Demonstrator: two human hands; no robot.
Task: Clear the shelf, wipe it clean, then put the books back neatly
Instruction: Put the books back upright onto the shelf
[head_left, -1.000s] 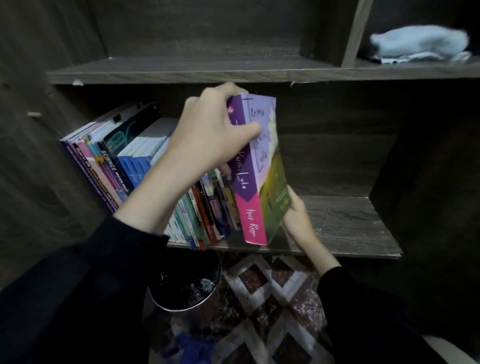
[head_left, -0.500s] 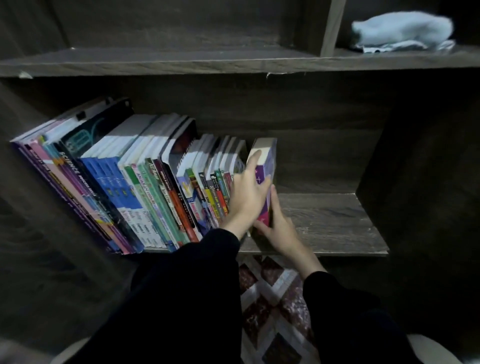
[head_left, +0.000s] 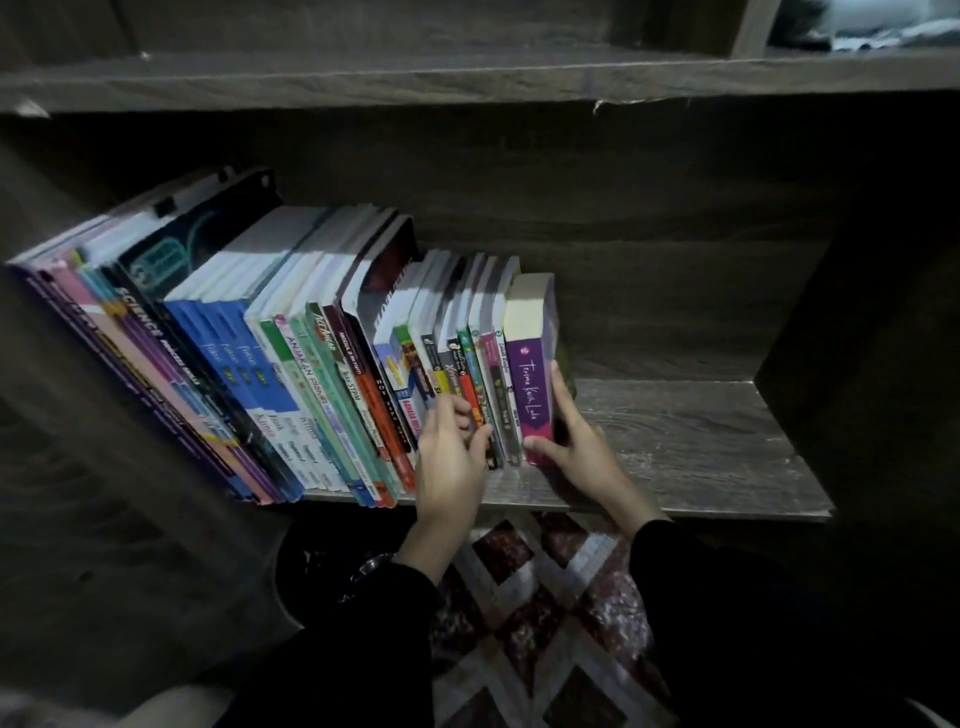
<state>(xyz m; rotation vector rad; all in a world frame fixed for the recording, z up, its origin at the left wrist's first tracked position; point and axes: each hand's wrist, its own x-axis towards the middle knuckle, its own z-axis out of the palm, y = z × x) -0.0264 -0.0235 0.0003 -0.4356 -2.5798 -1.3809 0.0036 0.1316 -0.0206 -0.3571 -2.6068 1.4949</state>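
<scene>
A row of several books (head_left: 260, 364) leans to the left on the wooden shelf (head_left: 701, 452). The purple book (head_left: 530, 374) stands at the right end of the row, spine facing me. My right hand (head_left: 582, 457) holds its lower part, thumb on the spine's foot and fingers along the right cover. My left hand (head_left: 449, 457) is just left of it, with loosely bent fingers touching the spines of the small books and holding nothing.
Bare shelf board lies to the right of the purple book, up to the dark side wall (head_left: 857, 364). The upper shelf (head_left: 467, 78) carries a pale cloth (head_left: 883, 26) at the top right. Below are a patterned rug (head_left: 545, 623) and a dark bin (head_left: 322, 566).
The purple book went from held in front of the shelf into the row's right end. My left hand let go of its top and dropped to the neighbouring spines.
</scene>
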